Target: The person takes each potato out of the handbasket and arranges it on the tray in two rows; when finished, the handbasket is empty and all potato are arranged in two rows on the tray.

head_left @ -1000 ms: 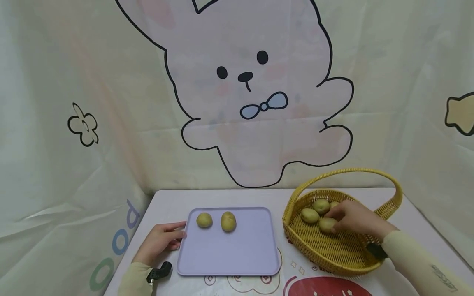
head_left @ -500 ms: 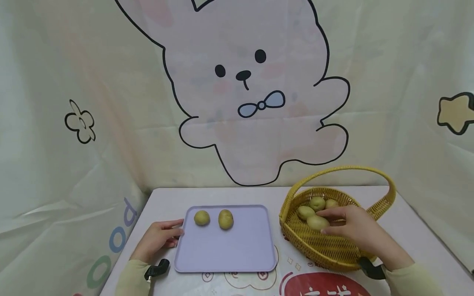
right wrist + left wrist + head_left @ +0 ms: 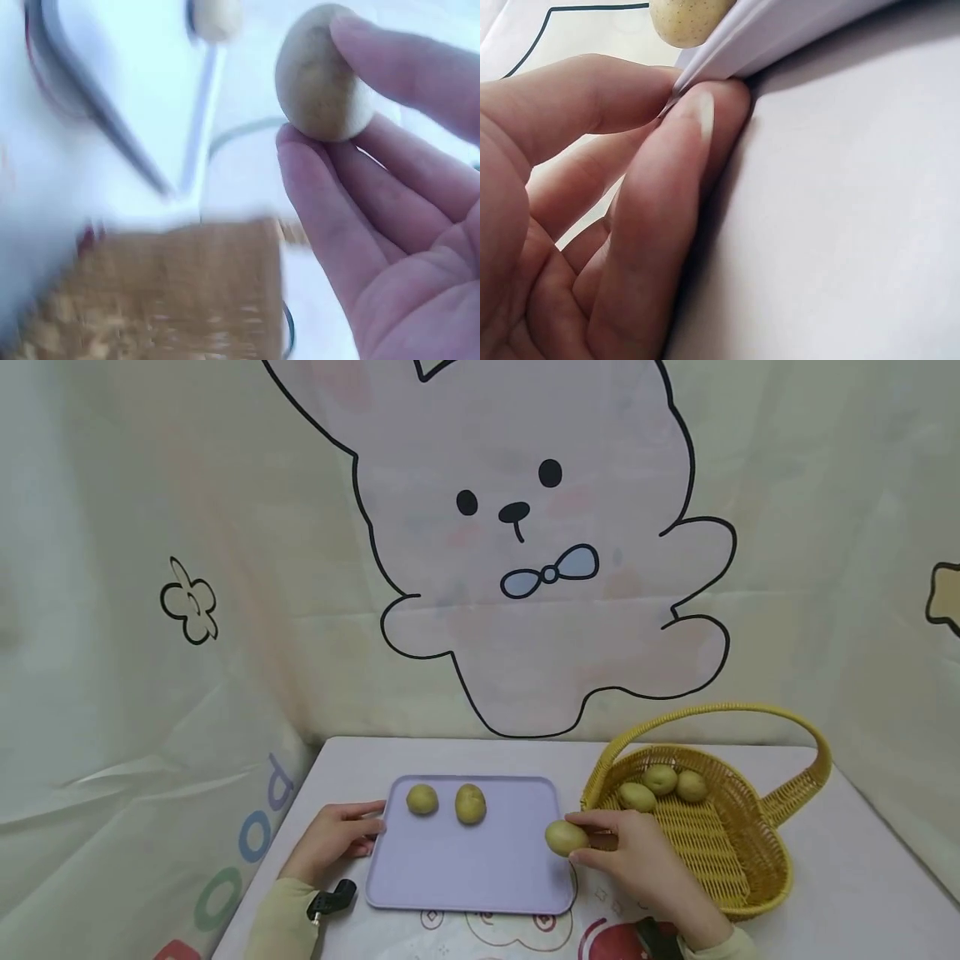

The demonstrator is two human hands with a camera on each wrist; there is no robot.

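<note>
My right hand point(image 3: 637, 856) pinches a potato point(image 3: 565, 838) between thumb and fingertips, over the right edge of the lilac tray point(image 3: 465, 872). The right wrist view shows the same potato point(image 3: 319, 75) clasped at the fingertips. Two more potatoes lie near the tray's back edge, a rounder one point(image 3: 422, 799) and a longer one point(image 3: 470, 804). My left hand point(image 3: 337, 837) grips the tray's left rim; in the left wrist view its thumb and fingers point(image 3: 649, 225) meet at that rim. At the right stands a yellow wicker basket point(image 3: 712, 860) with three potatoes point(image 3: 660, 779) at its back.
The basket's tall arched handle point(image 3: 712, 708) rises over its back and right side. A white table point(image 3: 435, 757) with printed drawings near its front carries everything. Behind it hangs a curtain point(image 3: 300, 568) with a cartoon animal.
My right hand has lifted the potato out of the basket and carried it left to the tray's right edge. The left hand stays at the tray's left rim.
</note>
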